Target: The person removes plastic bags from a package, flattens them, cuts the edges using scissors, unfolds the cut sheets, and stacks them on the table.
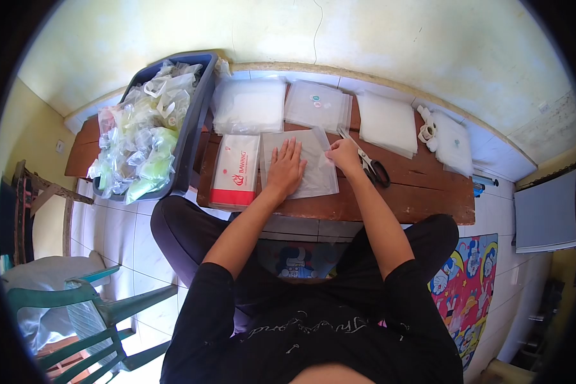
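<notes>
My left hand (287, 169) lies flat with fingers stretched out on a clear plastic bag (317, 182) at the middle of the table's front. At the bag's right edge, my right hand (344, 155) has its fingers pinched together on the plastic. Black-handled scissors (380, 173) lie just right of that hand, their blades partly hidden by it. Left of the bag is a flat red-and-white pack (237, 168) printed "BAWANG", close beside my left hand.
Behind my hands are stacks of clear plastic bags: a left stack (248, 107), a middle stack (317, 105) with small stickers, and a right stack (388, 125). White rolls (427, 128) sit farther right. A dark blue tub (189, 137) full of crumpled plastic stands left on the brown wooden table (429, 192).
</notes>
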Motion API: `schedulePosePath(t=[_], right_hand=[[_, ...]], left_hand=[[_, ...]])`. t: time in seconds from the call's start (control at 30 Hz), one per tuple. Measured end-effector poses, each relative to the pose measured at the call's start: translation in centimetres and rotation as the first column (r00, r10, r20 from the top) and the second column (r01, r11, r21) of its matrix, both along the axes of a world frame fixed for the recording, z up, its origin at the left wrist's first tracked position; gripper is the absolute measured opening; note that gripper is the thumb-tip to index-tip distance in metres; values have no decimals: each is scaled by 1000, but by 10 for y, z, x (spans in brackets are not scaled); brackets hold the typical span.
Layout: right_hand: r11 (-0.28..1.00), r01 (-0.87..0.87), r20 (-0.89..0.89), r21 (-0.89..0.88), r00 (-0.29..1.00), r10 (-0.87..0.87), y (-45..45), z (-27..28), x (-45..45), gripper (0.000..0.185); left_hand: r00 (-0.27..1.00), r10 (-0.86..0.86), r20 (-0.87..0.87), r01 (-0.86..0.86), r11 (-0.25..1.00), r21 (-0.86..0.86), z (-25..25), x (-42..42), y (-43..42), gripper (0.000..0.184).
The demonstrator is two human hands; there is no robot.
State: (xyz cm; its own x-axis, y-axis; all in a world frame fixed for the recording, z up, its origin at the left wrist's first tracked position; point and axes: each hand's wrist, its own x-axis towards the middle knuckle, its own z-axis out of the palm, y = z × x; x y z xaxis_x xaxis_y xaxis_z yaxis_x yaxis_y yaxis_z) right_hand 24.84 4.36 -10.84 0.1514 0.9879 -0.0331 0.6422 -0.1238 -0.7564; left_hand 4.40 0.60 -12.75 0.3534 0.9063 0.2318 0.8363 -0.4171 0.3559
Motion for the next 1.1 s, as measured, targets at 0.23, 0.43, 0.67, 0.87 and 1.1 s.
schedulePosePath(t=[0.23,0.43,0.67,0.87,1.1], right_hand=[[948,-32,245,318,968,-50,-20,21,-27,39],[825,-322,274,464,938,212,-38,-10,-46,40],[829,-420,468,370,855,224,-41,-23,-44,41],[826,-434,527,360,825,204,-39,-26,-45,42],[849,-441,594,292,779,200,-40,-25,-45,49]], left_hand=[[997,10,-77,-10,1000,12,-6,-2,-1,56],[995,24,-98,-22,999,24,-6,1,-2,56],[995,22,-95,-17,999,51,-11,2,-1,56],[998,24,-57,-19,996,87,-13,-1,0,55],[1000,-5,6,5,999,33,-6,-5,3,52]])
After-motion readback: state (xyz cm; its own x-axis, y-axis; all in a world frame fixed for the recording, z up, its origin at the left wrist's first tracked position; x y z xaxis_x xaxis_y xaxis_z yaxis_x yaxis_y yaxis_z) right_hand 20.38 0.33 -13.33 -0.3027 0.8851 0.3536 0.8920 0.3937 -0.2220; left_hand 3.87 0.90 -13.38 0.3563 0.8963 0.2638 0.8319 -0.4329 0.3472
